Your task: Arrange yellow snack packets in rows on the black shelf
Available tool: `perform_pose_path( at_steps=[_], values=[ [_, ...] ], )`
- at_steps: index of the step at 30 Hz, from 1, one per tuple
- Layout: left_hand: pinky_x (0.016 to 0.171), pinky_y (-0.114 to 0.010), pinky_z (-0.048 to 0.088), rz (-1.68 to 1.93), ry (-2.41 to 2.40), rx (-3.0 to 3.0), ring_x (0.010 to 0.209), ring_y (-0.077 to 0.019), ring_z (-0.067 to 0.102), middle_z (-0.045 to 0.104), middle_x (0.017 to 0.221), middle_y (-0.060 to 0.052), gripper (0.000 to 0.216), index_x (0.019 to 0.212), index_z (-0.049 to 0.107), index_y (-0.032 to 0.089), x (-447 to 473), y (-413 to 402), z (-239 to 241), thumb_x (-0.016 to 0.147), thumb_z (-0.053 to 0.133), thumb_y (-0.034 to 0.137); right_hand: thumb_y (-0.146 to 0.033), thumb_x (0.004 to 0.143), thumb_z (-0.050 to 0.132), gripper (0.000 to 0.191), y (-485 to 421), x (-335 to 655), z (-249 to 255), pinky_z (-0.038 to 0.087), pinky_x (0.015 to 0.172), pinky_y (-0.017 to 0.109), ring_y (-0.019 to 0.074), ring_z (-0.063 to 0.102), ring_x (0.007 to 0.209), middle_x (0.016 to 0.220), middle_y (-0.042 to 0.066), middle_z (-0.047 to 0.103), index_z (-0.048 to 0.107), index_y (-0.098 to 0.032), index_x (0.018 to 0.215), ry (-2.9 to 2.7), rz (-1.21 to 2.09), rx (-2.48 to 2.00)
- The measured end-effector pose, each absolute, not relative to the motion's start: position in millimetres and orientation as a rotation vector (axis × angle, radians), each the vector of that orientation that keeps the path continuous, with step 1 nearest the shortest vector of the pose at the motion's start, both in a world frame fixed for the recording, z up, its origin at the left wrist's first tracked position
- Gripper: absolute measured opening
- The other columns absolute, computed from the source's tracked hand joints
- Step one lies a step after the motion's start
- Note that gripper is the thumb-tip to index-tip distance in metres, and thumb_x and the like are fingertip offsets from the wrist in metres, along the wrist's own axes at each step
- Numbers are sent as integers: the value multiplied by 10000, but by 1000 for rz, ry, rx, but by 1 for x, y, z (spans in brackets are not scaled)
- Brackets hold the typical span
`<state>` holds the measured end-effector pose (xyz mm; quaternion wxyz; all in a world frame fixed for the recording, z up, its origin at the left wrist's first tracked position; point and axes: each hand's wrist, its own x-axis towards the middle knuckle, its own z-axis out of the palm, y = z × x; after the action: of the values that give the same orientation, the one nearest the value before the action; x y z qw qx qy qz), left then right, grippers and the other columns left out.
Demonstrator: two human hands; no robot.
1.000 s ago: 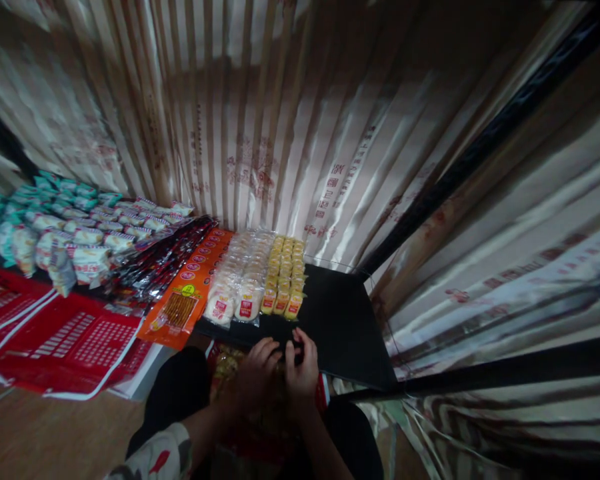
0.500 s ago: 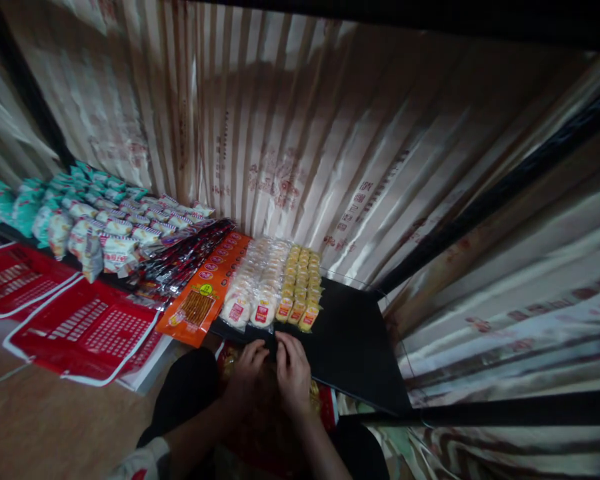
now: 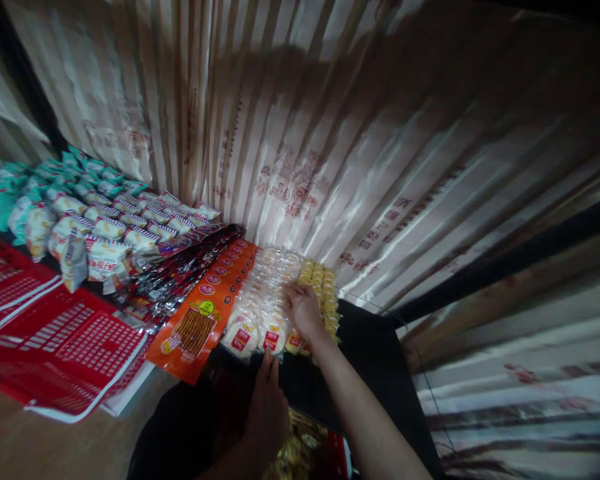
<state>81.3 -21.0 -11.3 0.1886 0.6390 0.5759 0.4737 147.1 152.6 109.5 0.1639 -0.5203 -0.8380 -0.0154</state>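
My right hand (image 3: 304,312) reaches forward onto the black shelf (image 3: 375,347). Its fingers are curled over the rows of small yellow snack packs (image 3: 325,293), right beside the clear packs of white round cakes (image 3: 260,313). What it grips is hidden under the fingers. My left hand (image 3: 269,408) is lower, at the shelf's front edge, with its fingers stretched up to the nearest white cake pack with a red label. It holds nothing that I can see. Below both hands lies an open red bag of yellow snacks (image 3: 303,453) on my lap.
Left of the cakes lie orange flat packs (image 3: 200,320), dark red-black packets (image 3: 175,280), and rows of white and teal snack bags (image 3: 90,227). Red printed bags (image 3: 65,340) hang off the shelf front. Pleated shiny curtain (image 3: 330,147) backs the shelf; dark frame bars run at right.
My right hand has left my lap and moved up onto the yellow snack rows. The left hand stays near the shelf's front edge. The view has tilted and shifted rightward.
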Motion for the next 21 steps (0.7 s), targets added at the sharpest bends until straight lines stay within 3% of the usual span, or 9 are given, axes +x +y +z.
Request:
perform_pose_path(
  at_steps=[4, 11, 16, 21],
  values=[
    [1042, -440, 394, 1359, 1654, 1792, 1309, -260, 338, 348, 1416, -174, 500, 1315, 395, 52, 82, -21, -15, 821, 330, 102, -175, 783, 501, 316, 162, 146, 105, 334, 896, 348, 232, 486, 979, 1015, 66, 667, 651, -183, 1062, -2374, -45, -1623],
    [1069, -387, 379, 1413, 1623, 1752, 1327, -227, 311, 293, 1458, -97, 588, 1374, 319, 137, 83, -16, -23, 791, 370, 80, -200, 787, 523, 273, 160, 146, 107, 291, 913, 362, 227, 473, 1008, 1038, 24, 665, 683, -245, 1004, -2359, 23, -1664],
    [1024, -422, 420, 1423, 1609, 1745, 1301, -232, 358, 355, 1418, -145, 534, 1332, 359, 120, 79, -16, -19, 800, 371, 78, -184, 814, 492, 275, 153, 144, 114, 267, 977, 417, 251, 458, 1086, 1070, 51, 658, 676, -218, 1016, -2361, -10, -1622],
    [979, -415, 446, 1522, 1597, 1950, 1286, -200, 372, 432, 1347, -128, 449, 1227, 435, 174, 60, -24, 8, 810, 343, 38, -300, 897, 358, 438, 144, 129, 114, 277, 1050, 393, 236, 351, 1276, 1329, 119, 488, 498, -120, 1270, -2323, 62, -1414]
  ],
)
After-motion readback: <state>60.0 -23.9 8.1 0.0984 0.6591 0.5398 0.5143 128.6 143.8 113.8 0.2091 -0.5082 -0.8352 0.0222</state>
